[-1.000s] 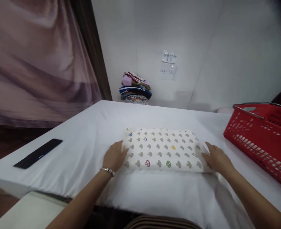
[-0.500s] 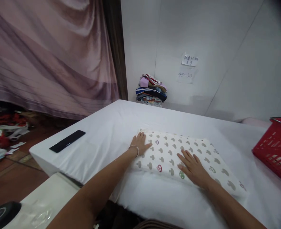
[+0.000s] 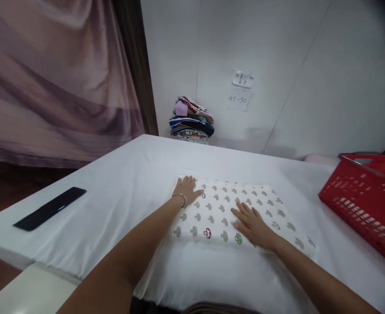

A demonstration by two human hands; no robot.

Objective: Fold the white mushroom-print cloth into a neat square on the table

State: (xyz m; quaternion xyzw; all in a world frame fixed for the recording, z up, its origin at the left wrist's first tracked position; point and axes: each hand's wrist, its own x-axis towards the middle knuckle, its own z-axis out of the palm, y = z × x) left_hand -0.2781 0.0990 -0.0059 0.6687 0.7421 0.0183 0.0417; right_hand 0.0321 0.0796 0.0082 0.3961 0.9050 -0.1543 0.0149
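A folded white cloth with a mushroom print [image 3: 244,205] lies flat on the white-covered table [image 3: 120,192]. My left hand [image 3: 188,188], with a bracelet at the wrist, rests open on the cloth's far left corner, fingers flat. Near the middle of the cloth's front half, my right hand [image 3: 253,223] lies palm down with its fingers spread. Neither hand holds anything.
A red plastic basket [image 3: 365,196] stands at the table's right edge. A black flat bar [image 3: 50,208] lies near the left edge. A pile of folded clothes [image 3: 191,123] sits at the far end against the white wall, under paper notes [image 3: 241,89]. A mauve curtain [image 3: 55,83] hangs left.
Both hands moved from the cloth's two side edges onto its top: the left to the far left corner, the right to the middle front. The head view swung about.
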